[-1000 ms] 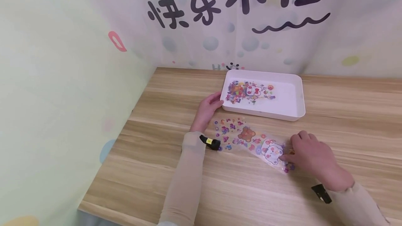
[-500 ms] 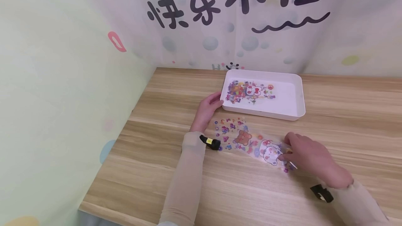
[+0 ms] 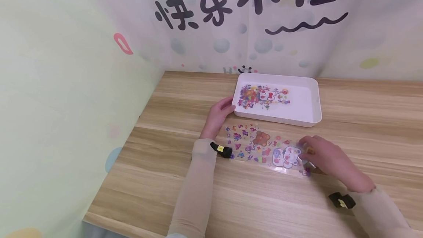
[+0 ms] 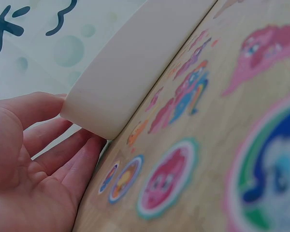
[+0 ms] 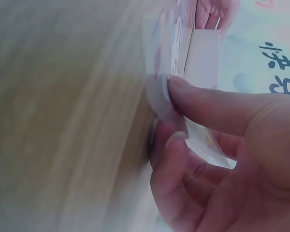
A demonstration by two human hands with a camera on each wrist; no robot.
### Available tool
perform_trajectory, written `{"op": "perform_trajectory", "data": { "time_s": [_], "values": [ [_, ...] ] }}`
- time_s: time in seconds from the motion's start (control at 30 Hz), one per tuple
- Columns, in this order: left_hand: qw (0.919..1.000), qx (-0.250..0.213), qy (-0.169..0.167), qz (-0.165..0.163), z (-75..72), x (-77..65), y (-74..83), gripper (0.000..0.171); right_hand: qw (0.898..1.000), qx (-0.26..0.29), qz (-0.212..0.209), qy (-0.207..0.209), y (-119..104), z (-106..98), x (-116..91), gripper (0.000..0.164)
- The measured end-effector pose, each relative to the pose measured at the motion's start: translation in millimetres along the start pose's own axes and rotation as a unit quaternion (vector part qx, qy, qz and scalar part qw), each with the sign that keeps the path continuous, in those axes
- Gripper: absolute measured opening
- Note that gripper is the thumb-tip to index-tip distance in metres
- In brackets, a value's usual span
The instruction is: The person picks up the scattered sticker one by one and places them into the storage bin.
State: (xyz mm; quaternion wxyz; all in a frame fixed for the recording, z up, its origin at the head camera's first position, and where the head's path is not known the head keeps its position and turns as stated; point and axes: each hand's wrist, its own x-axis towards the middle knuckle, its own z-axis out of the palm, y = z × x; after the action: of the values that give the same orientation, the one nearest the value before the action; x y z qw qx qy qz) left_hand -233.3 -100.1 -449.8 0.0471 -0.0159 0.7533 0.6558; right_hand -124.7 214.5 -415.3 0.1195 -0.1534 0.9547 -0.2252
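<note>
My left hand (image 3: pixel 219 116) holds the near-left corner of a white tray (image 3: pixel 277 120), thumb and fingers on either side of that corner in the left wrist view. With thumb and fingers my right hand (image 3: pixel 325 159) pinches the right end of a clear sticker sheet (image 3: pixel 287 157) printed with bears; that end bends up in the right wrist view, where the sheet (image 5: pixel 159 92) looks blurred. The other end overlaps a second clear sheet (image 3: pixel 237 146) with pony stickers, lying flat in front of the tray. Their exact overlap is hard to make out.
Inside the tray, on its left side, lie sticker sheets (image 3: pixel 271 96) with a white rabbit face on top; how many cannot be told. A printed cloth (image 3: pixel 205 43) hangs behind and to the left of the wooden table (image 3: pixel 158 150).
My right hand has turned the bear sheet, so it lies more level across the table and its right end is a little farther away. My left hand and the tray have not moved.
</note>
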Motion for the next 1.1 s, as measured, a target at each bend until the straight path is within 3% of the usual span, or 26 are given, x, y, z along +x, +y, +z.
{"op": "perform_trajectory", "data": {
  "time_s": [0.47, 0.77, 1.1],
  "values": [
    [0.9999, -0.008, -0.004, -0.01, -1.2, -2.1, 3.4, 0.04, 1.0, 0.012, 0.015, 0.0, 11.6, -10.3, 4.0, 0.027],
    [0.9999, 0.01, -0.01, -0.007, -0.3, -14.9, 23.8, 0.042, 0.998, 0.051, 0.022, 0.017, 16.2, -12.0, 2.1, 0.022],
    [0.9998, 0.014, -0.013, -0.011, -1.0, -13.5, 21.4, 0.043, 0.997, 0.074, -0.019, 0.021, 16.3, -14.2, 1.4, 0.022]
  ]
}}
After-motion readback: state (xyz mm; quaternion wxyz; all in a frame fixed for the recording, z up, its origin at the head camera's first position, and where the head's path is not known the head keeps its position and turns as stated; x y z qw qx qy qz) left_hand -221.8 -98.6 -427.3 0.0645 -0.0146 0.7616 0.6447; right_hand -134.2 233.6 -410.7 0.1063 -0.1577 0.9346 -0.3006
